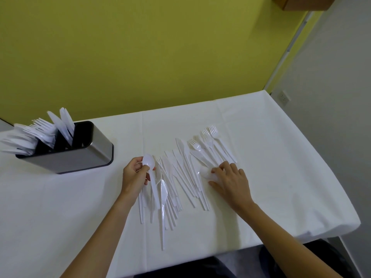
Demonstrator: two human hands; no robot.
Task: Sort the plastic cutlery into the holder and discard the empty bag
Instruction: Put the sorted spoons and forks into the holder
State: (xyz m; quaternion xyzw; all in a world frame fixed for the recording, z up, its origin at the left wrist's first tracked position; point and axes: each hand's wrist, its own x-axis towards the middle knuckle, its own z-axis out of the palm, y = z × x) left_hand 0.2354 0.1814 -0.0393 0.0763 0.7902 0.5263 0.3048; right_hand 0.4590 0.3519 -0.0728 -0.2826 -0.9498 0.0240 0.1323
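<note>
Several white plastic forks, knives and spoons (180, 177) lie spread over the middle of the white table. My left hand (134, 177) holds a white spoon (149, 162) by its neck, bowl up, at the left edge of the spread. My right hand (230, 180) lies on the right side of the spread, its fingers curled around the bowl of another spoon (205, 172). A steel cutlery holder (80, 157) with black compartments stands at the left, with forks (40, 126) and knives (64, 121) sticking out of it. No bag is in view.
A white cloth covers the table (281, 167), whose right edge drops off near a grey wall. A yellow-green wall (160, 57) runs behind the table. Dark trousers (200, 267) show below the near edge.
</note>
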